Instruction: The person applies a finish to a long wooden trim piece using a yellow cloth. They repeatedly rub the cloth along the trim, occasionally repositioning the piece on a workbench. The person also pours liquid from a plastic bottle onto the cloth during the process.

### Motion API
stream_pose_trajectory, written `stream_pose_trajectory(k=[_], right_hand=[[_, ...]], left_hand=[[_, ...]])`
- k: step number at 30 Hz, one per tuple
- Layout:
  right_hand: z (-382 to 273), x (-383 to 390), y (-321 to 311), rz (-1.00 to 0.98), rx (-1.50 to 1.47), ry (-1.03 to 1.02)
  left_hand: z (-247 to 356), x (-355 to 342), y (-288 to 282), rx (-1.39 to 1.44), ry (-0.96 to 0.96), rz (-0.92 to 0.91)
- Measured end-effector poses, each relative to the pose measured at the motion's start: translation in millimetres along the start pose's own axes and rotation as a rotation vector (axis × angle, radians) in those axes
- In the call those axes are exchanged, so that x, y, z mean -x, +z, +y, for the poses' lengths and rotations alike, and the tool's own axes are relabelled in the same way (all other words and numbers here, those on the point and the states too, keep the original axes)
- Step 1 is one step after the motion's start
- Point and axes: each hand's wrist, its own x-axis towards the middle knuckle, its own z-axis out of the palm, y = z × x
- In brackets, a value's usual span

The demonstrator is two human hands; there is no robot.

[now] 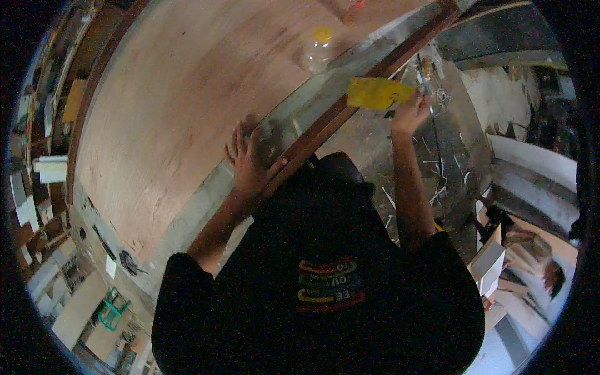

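My left hand (249, 165) rests with spread fingers on the near edge of a large workbench. Under it run a grey strip (300, 115) and a dark reddish-brown wooden rail (331, 122). Beyond lies a big light-brown wooden panel (162, 112). Out to the right, my right hand (409, 114) pinches one end of a flat yellow sheet (374, 93). Its far end reaches over the rail; whether it touches the wood I cannot tell. A clear plastic jar (317, 57) with a yellow lid stands near the panel's edge.
White strips and scraps (437, 162) litter the floor at right. Another person (531, 256) is at the lower right, beside a white box-like object (489, 265). A black-handled tool (104, 242) lies at the bench's left end; a green stool (114, 309) stands farther off.
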Motion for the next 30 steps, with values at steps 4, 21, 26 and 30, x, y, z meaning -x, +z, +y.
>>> stream_pose_trajectory(k=[4,21,26,30], right_hand=[[-3.6,-42.6,19.9,0.337,-0.142,-0.284],[92.9,-161.8,76.1,0.281,0.546,-0.246],[106.6,-169.8,72.8,-0.045,-0.188,-0.134],[117.0,-172.5,71.4,0.048,-0.211,-0.136]], left_hand=[[16.6,-22.2,5.8,0.016,0.012,-0.005],[42.5,-46.0,27.6,0.122,-0.067,0.027],[1.6,19.6,-1.5,0.081,-0.236,-0.006],[-20.4,50.9,-34.0,0.042,-0.270,-0.133]])
